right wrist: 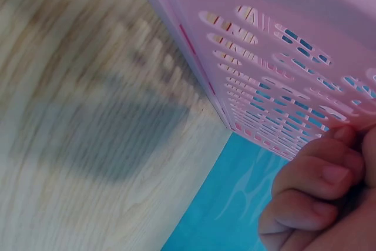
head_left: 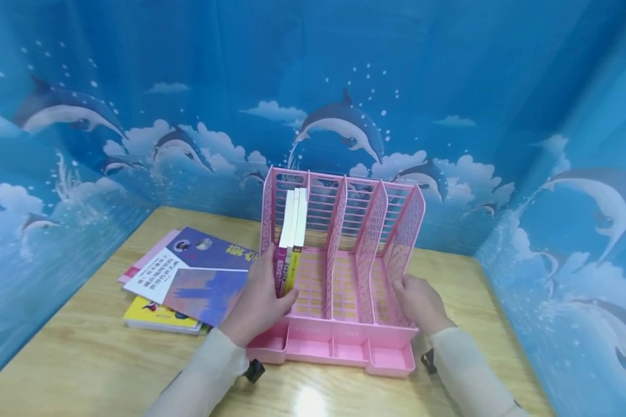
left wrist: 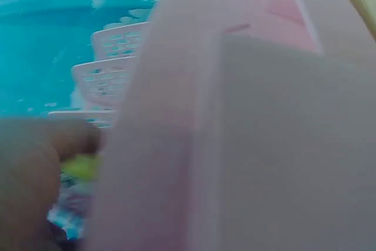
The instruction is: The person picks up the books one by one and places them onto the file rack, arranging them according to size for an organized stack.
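A pink desktop file rack [head_left: 339,341] with upright mesh dividers stands on the table in the head view. Several thin books [head_left: 294,223] stand upright in its leftmost compartment, white page edges up and purple and yellow spines facing me. My left hand [head_left: 261,301] grips these books at the rack's left side, the thumb across the lower spines and the fingers along the left. Its wrist view is blurred, with the thumb near a yellow patch. My right hand [head_left: 421,301] pinches the front edge of the right side panel [right wrist: 276,69], fingers curled in the right wrist view.
Left of the rack lies a loose pile: a purple-and-white book [head_left: 198,272] over a pink one [head_left: 162,246] and a yellow one [head_left: 162,315]. The wooden table [head_left: 83,347] meets a blue dolphin-print curtain [head_left: 214,87] behind and at both sides.
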Demonstrator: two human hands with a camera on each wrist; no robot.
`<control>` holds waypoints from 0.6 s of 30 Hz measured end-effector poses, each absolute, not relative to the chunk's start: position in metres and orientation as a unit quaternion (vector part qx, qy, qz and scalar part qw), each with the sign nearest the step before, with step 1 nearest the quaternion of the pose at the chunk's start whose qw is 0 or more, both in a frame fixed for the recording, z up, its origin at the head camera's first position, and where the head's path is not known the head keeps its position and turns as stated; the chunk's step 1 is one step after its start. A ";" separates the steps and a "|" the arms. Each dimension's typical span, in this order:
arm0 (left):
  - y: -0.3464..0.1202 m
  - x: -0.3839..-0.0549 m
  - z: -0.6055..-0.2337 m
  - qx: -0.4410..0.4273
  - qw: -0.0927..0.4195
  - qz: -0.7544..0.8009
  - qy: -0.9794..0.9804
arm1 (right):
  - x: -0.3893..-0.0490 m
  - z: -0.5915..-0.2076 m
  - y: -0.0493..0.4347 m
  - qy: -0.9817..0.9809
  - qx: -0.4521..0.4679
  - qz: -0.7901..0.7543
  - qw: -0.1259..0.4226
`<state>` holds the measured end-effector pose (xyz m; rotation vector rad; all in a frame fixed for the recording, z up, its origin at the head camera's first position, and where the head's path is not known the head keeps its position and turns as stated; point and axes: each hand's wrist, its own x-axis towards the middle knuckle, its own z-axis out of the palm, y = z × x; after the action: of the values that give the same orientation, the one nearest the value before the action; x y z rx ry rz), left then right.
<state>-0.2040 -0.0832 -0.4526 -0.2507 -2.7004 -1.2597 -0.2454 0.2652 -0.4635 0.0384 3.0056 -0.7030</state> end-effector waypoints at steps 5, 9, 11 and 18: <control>-0.132 -0.195 -0.430 -0.091 0.124 -0.432 -0.889 | -0.246 -0.465 0.266 0.974 0.012 -0.224 0.030; -0.192 -0.196 -0.412 -0.051 0.154 -0.383 -0.909 | -0.245 -0.464 0.270 0.976 0.008 -0.214 0.028; -0.221 -0.198 -0.410 -0.022 0.139 -0.349 -0.926 | -0.244 -0.464 0.272 0.977 0.007 -0.209 0.027; -0.311 -0.198 -0.434 0.111 -0.002 -0.244 -0.963 | -0.247 -0.465 0.270 0.976 0.000 -0.216 0.021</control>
<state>-0.1984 -0.3108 -0.4341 0.3490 -3.0303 -0.7676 -0.2467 0.2701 -0.4653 0.0009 3.0252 -0.6707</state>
